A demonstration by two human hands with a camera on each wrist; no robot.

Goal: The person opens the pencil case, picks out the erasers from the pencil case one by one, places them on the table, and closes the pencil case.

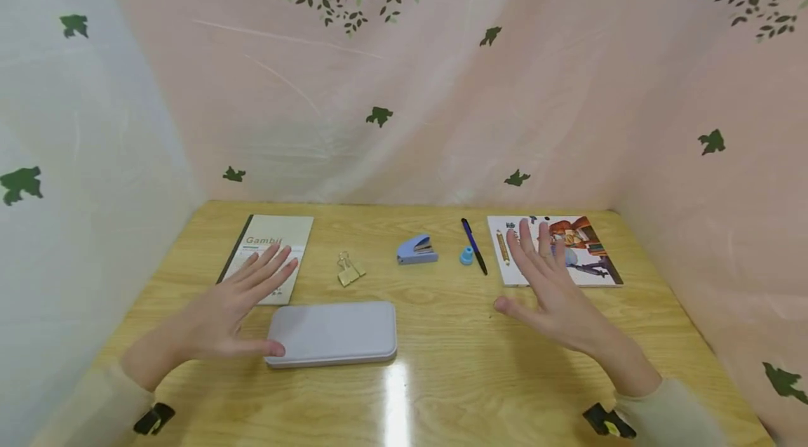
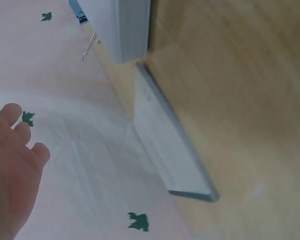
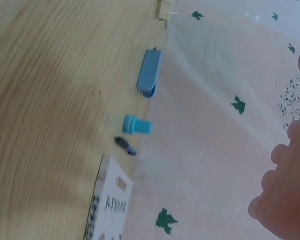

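From my distant station I saw a person's two bare hands held out, palms down, over a wood-grained bench [image 1: 454, 356]. The left hand [image 1: 227, 310] had its grip apart, fingers extended and holding nothing; in the head view its fingertips overlapped a pale notebook [image 1: 285, 231] with a dark spine, lying flat at the left. Its thumb overlapped the left end of a closed, pale lavender case [image 1: 334, 331], which lay just nearer than the notebook; I could not tell whether thumb and case touched. The right hand [image 1: 558, 303] also had its grip apart, the fingers spread and the thumb pointing inward, with nothing held. Its fingers partly covered a white book [image 1: 587, 247] with a colourful illustrated cover, flat at the right; my right wrist view showed that hand clear of the book. Between notebook and book, from left to right, lay a gold binder clip [image 1: 350, 273], a periwinkle stapler [image 1: 416, 250], a small bright-blue piece [image 1: 466, 255] with a narrow top, and, just beside it, a dark blue and black pen [image 1: 474, 245], slanted. Behind rose a pale pink cloth [image 1: 435, 152] printed with green birds and leafy branches.
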